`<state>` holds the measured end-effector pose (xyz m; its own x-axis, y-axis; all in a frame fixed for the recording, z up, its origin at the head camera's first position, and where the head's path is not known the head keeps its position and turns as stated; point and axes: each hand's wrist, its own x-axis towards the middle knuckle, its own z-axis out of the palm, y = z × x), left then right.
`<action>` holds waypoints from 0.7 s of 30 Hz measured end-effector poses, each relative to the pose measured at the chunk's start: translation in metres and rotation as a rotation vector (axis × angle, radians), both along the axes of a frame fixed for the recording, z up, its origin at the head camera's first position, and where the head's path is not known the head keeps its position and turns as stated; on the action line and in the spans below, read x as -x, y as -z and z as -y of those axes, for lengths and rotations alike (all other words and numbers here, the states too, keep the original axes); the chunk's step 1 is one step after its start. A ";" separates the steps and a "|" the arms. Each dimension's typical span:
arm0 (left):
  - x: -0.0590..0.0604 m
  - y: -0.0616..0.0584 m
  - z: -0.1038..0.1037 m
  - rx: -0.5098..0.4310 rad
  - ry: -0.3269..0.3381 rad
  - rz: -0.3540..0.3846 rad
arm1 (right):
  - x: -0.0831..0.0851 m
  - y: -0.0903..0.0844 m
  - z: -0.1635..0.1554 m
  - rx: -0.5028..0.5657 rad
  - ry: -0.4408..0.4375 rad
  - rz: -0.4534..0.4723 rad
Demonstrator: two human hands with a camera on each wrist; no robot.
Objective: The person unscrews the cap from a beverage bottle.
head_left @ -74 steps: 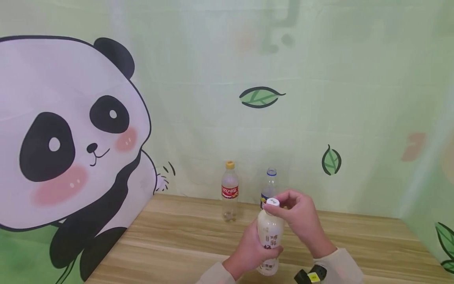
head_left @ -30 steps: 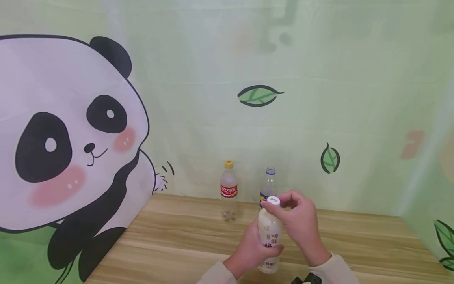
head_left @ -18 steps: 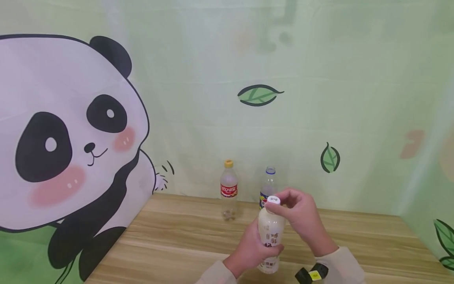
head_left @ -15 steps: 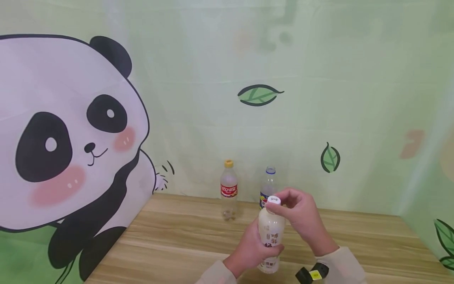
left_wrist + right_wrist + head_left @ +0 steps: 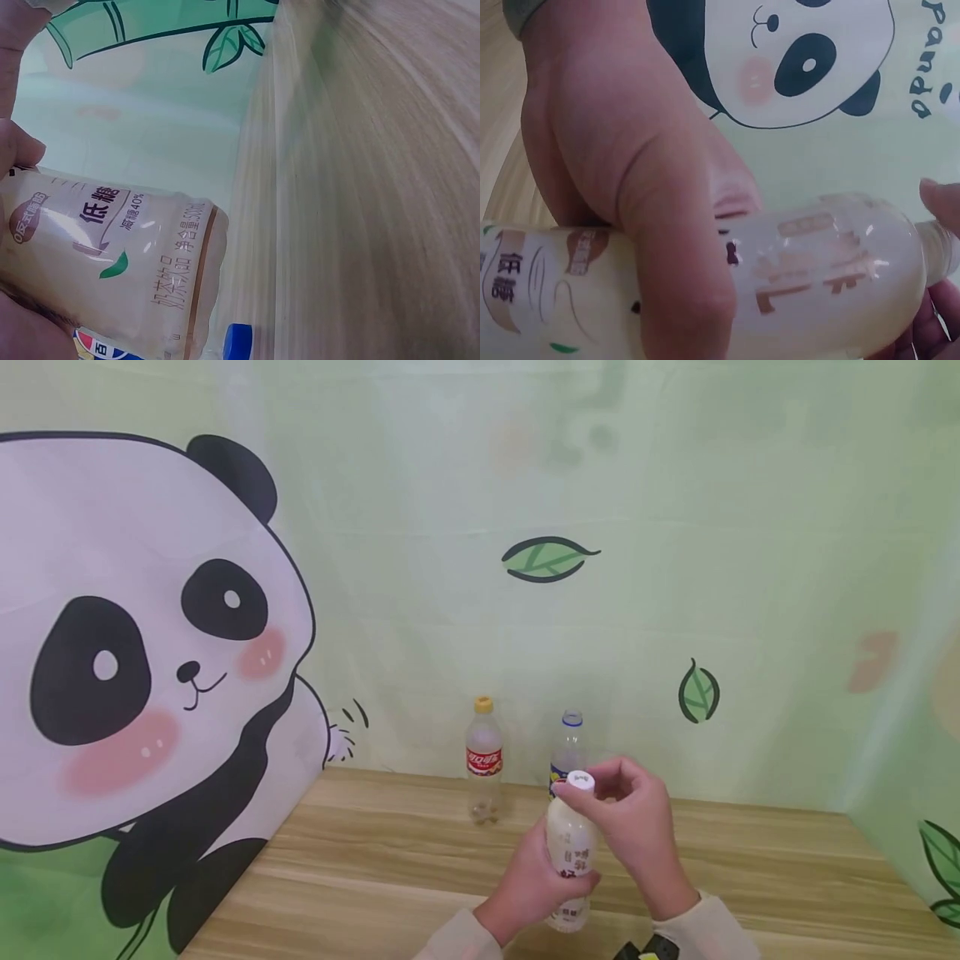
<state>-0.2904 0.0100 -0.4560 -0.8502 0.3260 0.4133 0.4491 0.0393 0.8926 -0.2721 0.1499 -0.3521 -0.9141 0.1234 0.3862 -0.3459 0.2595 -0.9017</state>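
Observation:
A milk tea bottle [image 5: 570, 837], pale with brown print, stands nearly upright close over the table in the head view. My left hand [image 5: 527, 883] grips its body, thumb across the front. With thumb and fingers, my right hand [image 5: 640, 833] pinches the white cap [image 5: 581, 781] at the top. In the right wrist view, the left hand [image 5: 671, 217] wraps the bottle [image 5: 817, 281], and the right thumb [image 5: 943, 202] is at the neck. The left wrist view has the bottle's lower end [image 5: 142, 259] and parts of the left hand at the left edge.
Behind stands a clear bottle [image 5: 484, 789] with a red label and yellow cap. To its right, a capless clear bottle [image 5: 572, 745] with a blue label is partly hidden by the right hand. A blue cap [image 5: 238, 342] shows low in the left wrist view. A panda-printed cloth [image 5: 420, 635] backs the wooden table.
My right hand has turned about the cap, its thumb shifting left and its wrist swinging back. The print on the cap has rotated. My left hand keeps its grip in place.

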 end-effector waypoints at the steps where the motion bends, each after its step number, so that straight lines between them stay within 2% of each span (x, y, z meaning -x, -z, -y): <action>1: 0.000 0.000 0.000 0.003 -0.003 -0.010 | -0.001 0.000 0.001 0.004 0.012 -0.007; 10: 0.001 0.001 -0.001 0.003 0.006 -0.059 | -0.003 -0.001 0.006 -0.010 0.062 -0.032; 21: 0.001 0.001 0.000 -0.019 0.031 -0.054 | -0.002 -0.007 -0.002 -0.047 -0.043 0.026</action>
